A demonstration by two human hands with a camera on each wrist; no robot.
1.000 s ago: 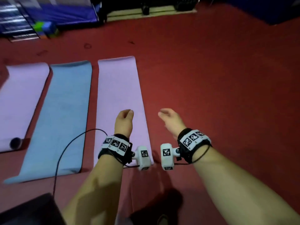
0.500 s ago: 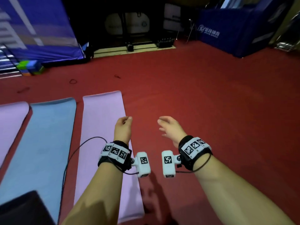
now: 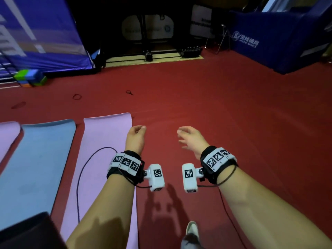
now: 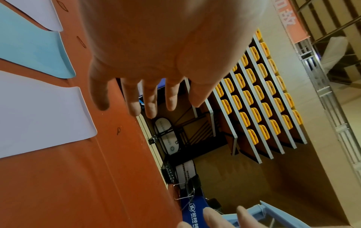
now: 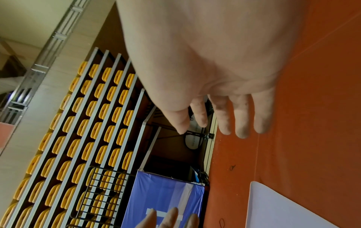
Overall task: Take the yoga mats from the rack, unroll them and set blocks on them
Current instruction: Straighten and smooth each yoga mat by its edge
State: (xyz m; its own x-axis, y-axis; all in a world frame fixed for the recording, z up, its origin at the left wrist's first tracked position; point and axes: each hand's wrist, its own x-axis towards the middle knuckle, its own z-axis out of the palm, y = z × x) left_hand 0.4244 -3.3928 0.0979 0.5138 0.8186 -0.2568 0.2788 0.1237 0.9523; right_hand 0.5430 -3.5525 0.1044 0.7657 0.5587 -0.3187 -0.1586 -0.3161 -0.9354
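Note:
Three unrolled yoga mats lie side by side on the red floor at the left: a pink mat (image 3: 106,155) nearest me, a blue mat (image 3: 41,159) beside it, and another pink mat (image 3: 8,135) at the far left edge. A stack of green and blue blocks (image 3: 29,77) sits on the floor at the back left. My left hand (image 3: 135,136) hangs over the right edge of the nearest pink mat, its fingers relaxed and empty (image 4: 136,98). My right hand (image 3: 190,139) is held over bare floor, its fingers loosely spread and empty (image 5: 224,117).
A blue banner (image 3: 41,33) stands behind the blocks. A blue padded barrier (image 3: 280,44) lines the back right. A black stand on a pale board (image 3: 149,54) sits at the back centre. Small elastic loops (image 3: 77,96) lie on the floor. Tiered yellow seats (image 4: 259,95) rise beyond.
My view has lifted from the mats toward the back of the hall. Both hands stayed out in front, empty, and the right fingers spread a little.

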